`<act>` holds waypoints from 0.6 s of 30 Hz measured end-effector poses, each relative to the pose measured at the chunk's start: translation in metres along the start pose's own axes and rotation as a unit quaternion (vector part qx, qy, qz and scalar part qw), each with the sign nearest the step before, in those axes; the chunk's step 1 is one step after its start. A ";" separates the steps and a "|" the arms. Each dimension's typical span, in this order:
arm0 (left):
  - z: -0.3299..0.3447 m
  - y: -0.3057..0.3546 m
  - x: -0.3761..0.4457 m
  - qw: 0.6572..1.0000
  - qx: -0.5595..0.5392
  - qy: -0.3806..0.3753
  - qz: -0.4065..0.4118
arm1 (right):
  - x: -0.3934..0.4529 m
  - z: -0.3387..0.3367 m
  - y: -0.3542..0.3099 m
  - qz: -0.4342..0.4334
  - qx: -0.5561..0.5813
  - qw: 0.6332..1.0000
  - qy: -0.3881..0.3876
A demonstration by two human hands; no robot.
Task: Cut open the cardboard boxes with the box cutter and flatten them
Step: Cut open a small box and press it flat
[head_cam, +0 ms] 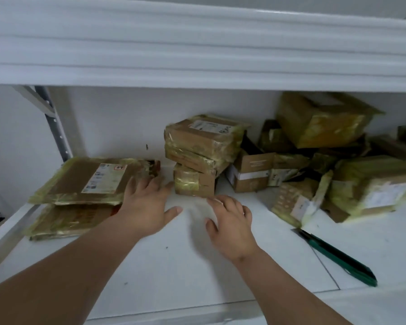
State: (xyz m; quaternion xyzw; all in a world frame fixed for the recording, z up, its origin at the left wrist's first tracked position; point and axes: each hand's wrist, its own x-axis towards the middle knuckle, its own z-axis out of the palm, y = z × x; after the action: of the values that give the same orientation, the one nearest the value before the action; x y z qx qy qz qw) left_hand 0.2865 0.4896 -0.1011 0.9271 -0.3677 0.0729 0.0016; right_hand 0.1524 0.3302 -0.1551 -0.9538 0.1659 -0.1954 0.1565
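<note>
On white shelf (197, 266): left hand (148, 207), right hand (230, 226) both spread, empty, reaching toward stacked taped boxes (197, 158); box cutter (335, 254) lies right, untouched; flattened boxes (85, 181) left, sealed pile (338, 146) remains

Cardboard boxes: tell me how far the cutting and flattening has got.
Done: two flattened boxes lie stacked at the left. In hand: nothing yet; the left hand and right hand reach open toward the small taped stack, and the box cutter lies untouched on the shelf. Left: that stack and the taped pile at the right.
</note>
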 end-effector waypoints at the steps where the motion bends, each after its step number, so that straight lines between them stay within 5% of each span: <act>1: 0.000 0.015 0.004 1.000 -0.009 -0.003 0.004 | -0.005 -0.008 0.013 0.012 -0.002 1.000 0.004; 10: 0.017 0.171 0.028 0.991 -0.116 -0.068 0.003 | -0.058 -0.084 0.152 0.122 -0.015 0.992 0.028; 18: 0.024 0.256 0.043 0.979 -0.190 -0.065 -0.036 | -0.065 -0.109 0.229 0.168 0.055 0.984 -0.036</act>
State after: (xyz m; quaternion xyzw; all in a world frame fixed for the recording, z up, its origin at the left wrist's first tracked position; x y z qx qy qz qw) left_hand 0.1456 0.2723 -0.1318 0.9254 -0.3401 -0.0589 0.1563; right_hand -0.0090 0.1241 -0.1644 -0.9089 0.3068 -0.1407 0.2447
